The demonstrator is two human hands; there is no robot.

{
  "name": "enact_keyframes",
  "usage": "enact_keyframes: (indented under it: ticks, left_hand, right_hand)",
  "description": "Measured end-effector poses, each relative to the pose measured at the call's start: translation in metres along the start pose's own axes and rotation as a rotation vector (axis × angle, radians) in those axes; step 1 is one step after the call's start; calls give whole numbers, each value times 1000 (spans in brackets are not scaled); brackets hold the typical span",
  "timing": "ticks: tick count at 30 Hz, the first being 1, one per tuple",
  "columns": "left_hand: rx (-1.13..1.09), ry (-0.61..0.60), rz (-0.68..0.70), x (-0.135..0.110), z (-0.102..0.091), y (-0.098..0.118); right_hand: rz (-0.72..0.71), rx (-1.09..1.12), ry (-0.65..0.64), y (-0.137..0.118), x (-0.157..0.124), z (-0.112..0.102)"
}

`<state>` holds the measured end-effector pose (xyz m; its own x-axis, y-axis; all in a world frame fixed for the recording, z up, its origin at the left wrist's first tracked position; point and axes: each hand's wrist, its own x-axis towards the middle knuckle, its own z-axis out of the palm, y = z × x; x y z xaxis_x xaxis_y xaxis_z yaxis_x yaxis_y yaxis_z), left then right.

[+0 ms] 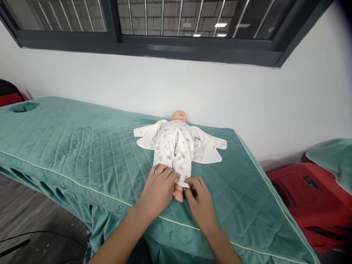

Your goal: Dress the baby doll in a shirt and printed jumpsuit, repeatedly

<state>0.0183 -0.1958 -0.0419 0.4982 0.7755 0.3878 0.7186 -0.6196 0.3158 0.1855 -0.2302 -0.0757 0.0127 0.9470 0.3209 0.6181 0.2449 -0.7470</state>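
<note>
Trouser cuff point(182, 183) with doll's foot point(178, 195) protruding.
Your left hand point(159, 187) and right hand point(201, 202) pinch its edge; keep the pull even.

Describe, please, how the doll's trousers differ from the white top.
The trousers are on the doll, legs side by side, while the white top lies spread out to both sides.
The left hand and right hand are at a trouser cuff; neither touches the top.
The trousers show scattered prints, whereas the top's flaps look mostly plain.
Both are white.
</note>
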Motion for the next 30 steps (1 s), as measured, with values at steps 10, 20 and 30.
enact_keyframes:
  ticks: [10,20,30]
  left_hand:
    - [-396,199,-156,-26,-4,11]
    - [-415,319,-282,-62,13,16]
    - [-421,305,-462,-68,33,-17]
  right_hand:
    - [-234,-34,-21,-29,-6,-35]
    - [-314,-250,-67,-3,-24,-37]
    - [-308,-372,-98,-36,-15,-5]
